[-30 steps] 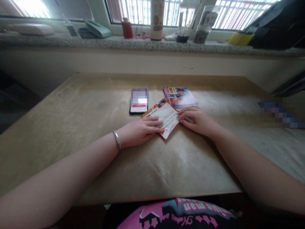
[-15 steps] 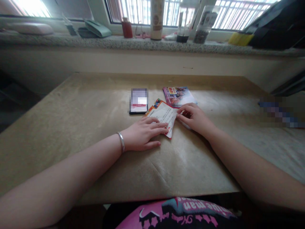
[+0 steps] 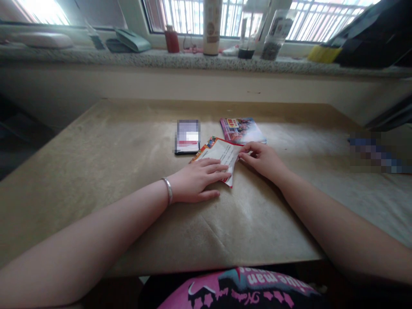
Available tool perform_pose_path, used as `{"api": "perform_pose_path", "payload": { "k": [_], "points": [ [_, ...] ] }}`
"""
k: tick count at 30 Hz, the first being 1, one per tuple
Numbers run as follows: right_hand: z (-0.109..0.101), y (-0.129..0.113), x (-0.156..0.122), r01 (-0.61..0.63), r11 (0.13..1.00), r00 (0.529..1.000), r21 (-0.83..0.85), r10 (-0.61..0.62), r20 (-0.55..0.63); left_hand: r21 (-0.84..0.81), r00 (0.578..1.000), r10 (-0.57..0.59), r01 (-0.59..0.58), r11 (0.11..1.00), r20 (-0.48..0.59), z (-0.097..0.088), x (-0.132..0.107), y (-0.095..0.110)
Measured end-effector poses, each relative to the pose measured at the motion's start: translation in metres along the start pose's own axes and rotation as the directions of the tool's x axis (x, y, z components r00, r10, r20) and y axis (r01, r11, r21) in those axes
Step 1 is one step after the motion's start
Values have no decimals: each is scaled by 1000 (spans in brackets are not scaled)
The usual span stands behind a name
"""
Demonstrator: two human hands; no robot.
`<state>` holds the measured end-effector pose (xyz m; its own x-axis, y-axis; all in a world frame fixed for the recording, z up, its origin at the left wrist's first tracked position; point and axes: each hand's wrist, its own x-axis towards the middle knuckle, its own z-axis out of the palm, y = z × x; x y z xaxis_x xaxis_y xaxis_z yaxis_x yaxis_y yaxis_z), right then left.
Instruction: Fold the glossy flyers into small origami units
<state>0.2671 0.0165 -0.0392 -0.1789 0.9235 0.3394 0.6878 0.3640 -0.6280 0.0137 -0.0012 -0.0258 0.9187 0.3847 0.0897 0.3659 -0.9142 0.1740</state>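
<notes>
A folded printed leaflet [image 3: 221, 153], white with a red and orange border, lies in the middle of the brown table [image 3: 96, 171]. My left hand [image 3: 198, 182] rests flat on its near left part, fingers stretched out, a silver bangle on the wrist. My right hand [image 3: 264, 159] is at the leaflet's right edge, its fingertips pinching that edge and lifting it a little. A stack of colourful leaflets [image 3: 242, 130] lies just behind the hands.
A phone [image 3: 187, 138] lies left of the stack. A blurred dark object [image 3: 376, 154] sits at the table's right side. The stone windowsill [image 3: 128, 58] behind holds bottles, cups, a red container and a green case.
My right hand has folded the leaflet's right side over toward the left, so the leaflet is narrower. My left hand slid slightly right, still pressing it down.
</notes>
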Motion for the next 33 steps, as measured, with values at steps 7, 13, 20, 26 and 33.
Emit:
{"api": "perform_pose_path", "payload": {
  "k": [7, 13, 20, 26, 33],
  "points": [
    [-3, -4, -5, 61, 997, 997, 50, -64, 51, -1, 1000, -11, 11, 1000, 29, -1, -5, 6],
    [1, -4, -2, 91, 996, 989, -26, -87, 115, -41, 1000, 9, -10, 999, -8, -2, -4, 4],
    [6, -4, 0, 53, 999, 997, -12, -52, 58, -50, 999, -14, 12, 999, -39, -2, -2, 4],
    [6, -4, -1, -32, 996, 999, 77, 31, 8, -47, 998, -1, -2, 999, -59, -1, -2, 3],
    [6, -4, 0, -58, 997, 996, 57, 61, -63, -30, 998, 8, -10, 1000, -57, -2, -2, 3]
  ]
}}
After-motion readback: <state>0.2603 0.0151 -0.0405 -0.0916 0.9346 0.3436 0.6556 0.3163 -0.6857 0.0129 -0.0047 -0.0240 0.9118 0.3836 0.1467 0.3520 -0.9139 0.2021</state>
